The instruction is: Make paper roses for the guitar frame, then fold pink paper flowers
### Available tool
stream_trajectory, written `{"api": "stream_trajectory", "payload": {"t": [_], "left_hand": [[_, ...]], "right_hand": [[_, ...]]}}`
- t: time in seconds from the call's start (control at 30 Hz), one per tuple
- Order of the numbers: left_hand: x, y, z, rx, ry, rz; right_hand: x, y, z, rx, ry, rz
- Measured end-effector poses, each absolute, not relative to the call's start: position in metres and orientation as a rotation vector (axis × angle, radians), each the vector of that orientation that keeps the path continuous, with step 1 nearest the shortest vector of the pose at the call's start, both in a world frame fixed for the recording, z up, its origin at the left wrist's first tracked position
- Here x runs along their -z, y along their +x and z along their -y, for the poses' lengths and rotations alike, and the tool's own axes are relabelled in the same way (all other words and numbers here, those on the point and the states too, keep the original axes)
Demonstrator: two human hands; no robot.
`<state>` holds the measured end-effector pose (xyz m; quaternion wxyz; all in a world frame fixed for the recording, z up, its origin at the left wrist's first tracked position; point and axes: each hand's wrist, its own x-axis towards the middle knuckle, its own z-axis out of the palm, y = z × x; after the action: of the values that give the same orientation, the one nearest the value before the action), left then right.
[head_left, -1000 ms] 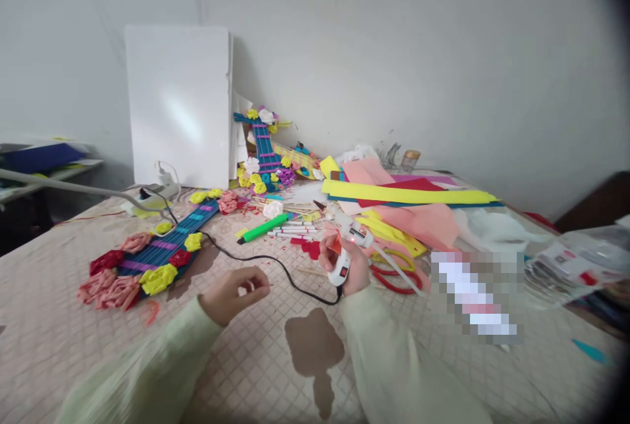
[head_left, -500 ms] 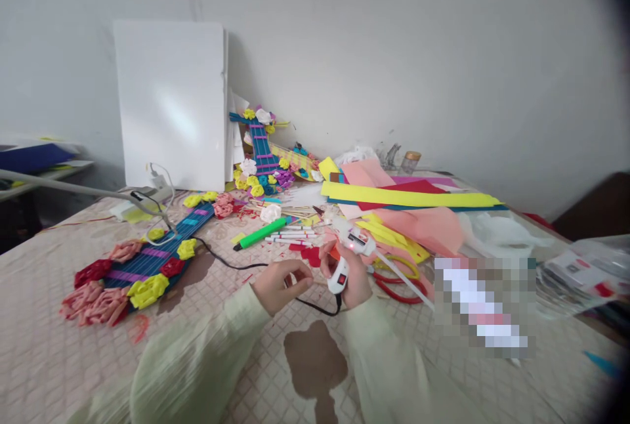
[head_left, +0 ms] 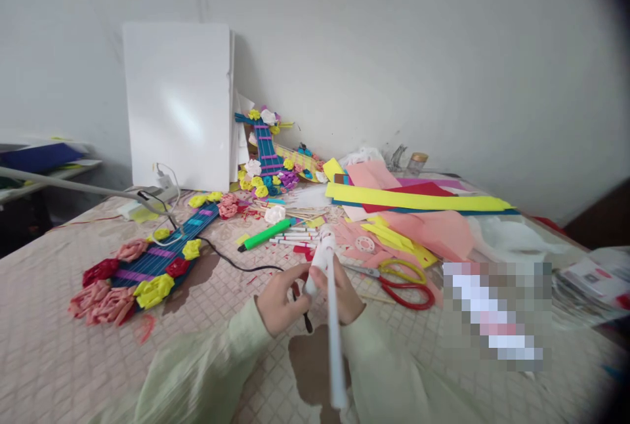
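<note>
A white hot glue gun [head_left: 322,254] is held over the table in front of me, with my right hand [head_left: 345,294] wrapped around its handle. A long translucent glue stick [head_left: 335,345] sticks out of its rear end and points toward me. My left hand [head_left: 280,299] pinches the handle from the left side, its fingertips partly hidden. The black cord [head_left: 246,266] runs off to the left from below the hands. Just right of my right hand lie scissors [head_left: 408,293] with red and yellow handles.
A blue paper guitar [head_left: 157,260] with crepe flowers lies at left. A green marker [head_left: 266,235], several thin pens and coloured paper strips [head_left: 418,196] cover the middle and back. A white board [head_left: 177,102] leans on the wall. A power strip [head_left: 142,206] sits behind the guitar.
The glue gun has turned, so its glue stick swings from pointing right to pointing at me. My left hand has come onto the handle. The view has shifted slightly.
</note>
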<state>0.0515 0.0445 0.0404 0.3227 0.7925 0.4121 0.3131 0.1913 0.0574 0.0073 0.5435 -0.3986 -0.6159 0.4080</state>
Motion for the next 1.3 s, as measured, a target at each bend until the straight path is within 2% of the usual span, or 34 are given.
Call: {"api": "stream_trajectory", "payload": {"t": [0.23, 0.5, 0.77, 0.9, 1.3], "left_hand": [[-0.045, 0.049, -0.042, -0.664, 2.228, -1.417], [-0.035, 0.031, -0.043, -0.579, 2.305, -1.384], [-0.036, -0.033, -0.082, -0.582, 2.167, -2.162], [-0.029, -0.067, -0.112, -0.462, 2.069, -2.398], [0.003, -0.073, -0.135, -0.264, 2.084, -2.461]], "right_hand": [[-0.004, 0.187, -0.057, -0.883, -0.9, 1.641], [-0.009, 0.184, -0.052, -0.933, -0.706, 1.816], [-0.003, 0.183, -0.054, -0.991, -0.831, 1.802], [-0.002, 0.184, -0.056, -0.992, -0.835, 1.765], [-0.003, 0.184, -0.056, -1.007, -0.847, 1.734]]}}
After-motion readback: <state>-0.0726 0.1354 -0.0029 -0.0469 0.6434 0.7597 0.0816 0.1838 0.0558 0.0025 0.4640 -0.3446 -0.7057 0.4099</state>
